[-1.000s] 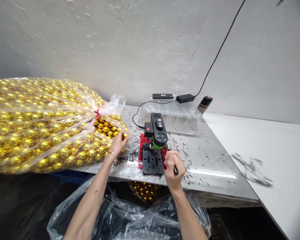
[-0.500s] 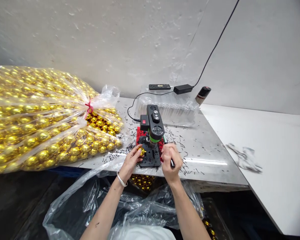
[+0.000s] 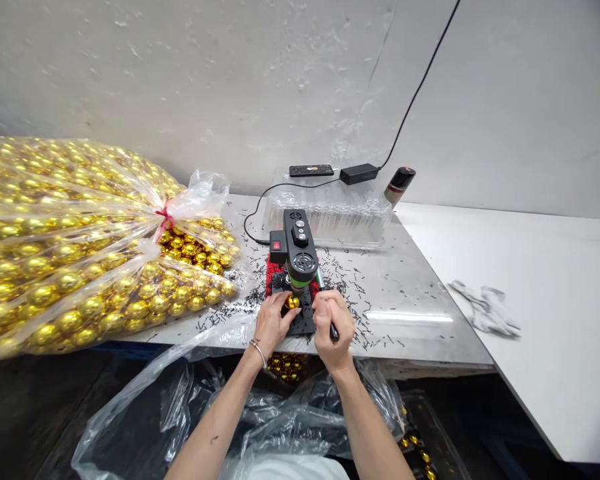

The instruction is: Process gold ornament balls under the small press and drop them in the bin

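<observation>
A gold ball is pinched between thumb and fingers of the left hand, held at the head of a black press and over its plate. The press's handle is gripped in the right hand, fingers wrapped around it. Whether the ball is touched by the head cannot be told from above.

For a clean result, the ball should probably be held square to the head and steady, with fingertips kept low on its sides and the handle pulled smoothly; too tight a pinch could mar the shiny surface.

The table is littered with black bits, which are scattered around the press and could get under the ball or fingers. To the left, room is limited by a bulging bag of gold balls. Behind, a clear box is crossed by a cable run to the press. A can is seen tilted beside the box; gloves are left well apart, to the right.
</observation>
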Tool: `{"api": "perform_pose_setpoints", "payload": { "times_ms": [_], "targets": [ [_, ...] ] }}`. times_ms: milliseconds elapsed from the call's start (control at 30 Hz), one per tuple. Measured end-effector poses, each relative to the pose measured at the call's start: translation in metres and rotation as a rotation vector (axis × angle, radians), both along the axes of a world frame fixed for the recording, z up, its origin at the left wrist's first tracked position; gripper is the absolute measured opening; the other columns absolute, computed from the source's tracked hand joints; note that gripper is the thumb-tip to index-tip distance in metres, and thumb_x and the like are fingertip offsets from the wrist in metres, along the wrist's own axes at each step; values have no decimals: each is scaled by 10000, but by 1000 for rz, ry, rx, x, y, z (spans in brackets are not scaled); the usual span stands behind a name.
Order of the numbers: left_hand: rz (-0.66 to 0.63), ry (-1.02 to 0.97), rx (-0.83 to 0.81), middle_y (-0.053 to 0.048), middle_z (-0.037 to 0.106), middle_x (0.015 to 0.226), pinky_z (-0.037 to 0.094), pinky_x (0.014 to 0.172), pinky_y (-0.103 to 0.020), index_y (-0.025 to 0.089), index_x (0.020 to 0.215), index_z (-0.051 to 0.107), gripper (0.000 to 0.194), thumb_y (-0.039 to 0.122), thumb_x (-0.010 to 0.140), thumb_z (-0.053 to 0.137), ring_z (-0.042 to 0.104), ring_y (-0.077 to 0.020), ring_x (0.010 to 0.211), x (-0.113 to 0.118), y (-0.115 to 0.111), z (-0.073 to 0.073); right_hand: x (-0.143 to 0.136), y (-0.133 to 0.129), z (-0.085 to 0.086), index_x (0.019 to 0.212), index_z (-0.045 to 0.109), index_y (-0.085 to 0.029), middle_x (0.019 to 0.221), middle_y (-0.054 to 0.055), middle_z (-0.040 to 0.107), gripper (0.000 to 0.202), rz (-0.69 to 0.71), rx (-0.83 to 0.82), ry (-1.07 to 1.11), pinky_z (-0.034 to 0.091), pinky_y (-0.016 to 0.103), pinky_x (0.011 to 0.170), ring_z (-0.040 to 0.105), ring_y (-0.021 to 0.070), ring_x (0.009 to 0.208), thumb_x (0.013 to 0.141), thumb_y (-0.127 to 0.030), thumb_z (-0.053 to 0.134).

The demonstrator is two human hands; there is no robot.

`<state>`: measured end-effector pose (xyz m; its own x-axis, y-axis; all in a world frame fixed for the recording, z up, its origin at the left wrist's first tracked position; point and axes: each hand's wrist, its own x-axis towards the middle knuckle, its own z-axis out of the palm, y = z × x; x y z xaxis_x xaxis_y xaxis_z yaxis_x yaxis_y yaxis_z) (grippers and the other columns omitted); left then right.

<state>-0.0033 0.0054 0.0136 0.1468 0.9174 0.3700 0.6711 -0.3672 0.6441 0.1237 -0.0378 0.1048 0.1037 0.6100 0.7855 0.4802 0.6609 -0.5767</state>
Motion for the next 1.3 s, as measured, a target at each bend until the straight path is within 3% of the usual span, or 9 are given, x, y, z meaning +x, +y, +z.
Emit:
{"api": "perform_pose_setpoints", "payload": {
  "times_ms": [333, 567, 700, 833, 967, 1033, 1133, 1233, 1300],
  "targets": [
    [40, -61, 21, -91, 685, 1072, 458, 886, -411, 202, 1099, 656, 294, 360, 855, 610, 609, -238, 977, 4, -4, -7, 5, 4, -32, 706, 449, -210, 705, 19, 515, 226, 36, 66, -52, 445, 287, 584, 527, 142, 666, 907, -144, 372],
    [41, -29, 24, -95, 679, 1063, 461, 865, -399, 200, 1111, 649, 318, 395, 866, 593, 605, -238, 961, 4, -5, -6, 5, 12, -62, 692, 426, -225, 698, 2, 520, 289, -36, 128, -39, 484, 433, 856, 574, 150, 671, 948, -241, 294],
    [38, -46, 20, -90, 684, 1064, 457, 869, -396, 206, 1113, 651, 307, 385, 871, 589, 605, -229, 956, 4, -5, -7, 8, 14, -70, 702, 442, -221, 699, 1, 530, 273, -27, 164, -124, 494, 408, 829, 584, 144, 669, 939, -214, 308],
    [35, -77, 6, -89, 689, 1077, 453, 883, -412, 213, 1106, 661, 313, 382, 845, 626, 608, -238, 968, 5, -3, -8, 11, 13, -56, 692, 445, -217, 679, 1, 516, 269, 6, 176, -160, 496, 359, 713, 570, 142, 645, 928, -186, 320],
    [52, -132, -20, -72, 700, 1072, 444, 914, -429, 222, 1078, 669, 303, 351, 804, 683, 618, -243, 988, 7, -1, -4, 10, 7, -14, 646, 437, -210, 660, 14, 507, 274, 7, 84, -62, 419, 288, 568, 518, 141, 632, 904, -143, 374],
    [67, -160, -26, -72, 705, 1054, 447, 919, -435, 216, 1074, 667, 302, 346, 802, 687, 623, -243, 983, 4, -7, 3, 8, 5, 8, 632, 437, -202, 682, 19, 515, 286, 8, -25, -20, 410, 286, 587, 512, 134, 651, 906, -136, 392],
    [46, -173, -19, -93, 700, 1059, 458, 910, -443, 203, 1094, 655, 332, 376, 812, 670, 624, -256, 993, -9, -32, 12, 6, 3, 27, 617, 434, -199, 679, 16, 510, 303, 20, -101, 12, 407, 284, 606, 509, 133, 664, 916, -152, 405],
    [-64, -216, -88, -103, 700, 1057, 476, 889, -439, 210, 1094, 662, 361, 415, 797, 672, 630, -267, 980, -25, -70, 10, 6, 1, 24, 630, 448, -195, 681, 12, 509, 292, 14, -81, 5, 397, 279, 599, 504, 129, 657, 916, -150, 409],
    [-111, -338, -257, -96, 710, 1001, 498, 856, -416, 207, 1047, 683, 367, 445, 767, 690, 643, -257, 924, -30, -94, 4, 5, 1, 17, 641, 458, -193, 685, 10, 510, 280, 5, -49, -12, 392, 276, 597, 502, 127, 654, 911, -132, 413]
  ]
}}
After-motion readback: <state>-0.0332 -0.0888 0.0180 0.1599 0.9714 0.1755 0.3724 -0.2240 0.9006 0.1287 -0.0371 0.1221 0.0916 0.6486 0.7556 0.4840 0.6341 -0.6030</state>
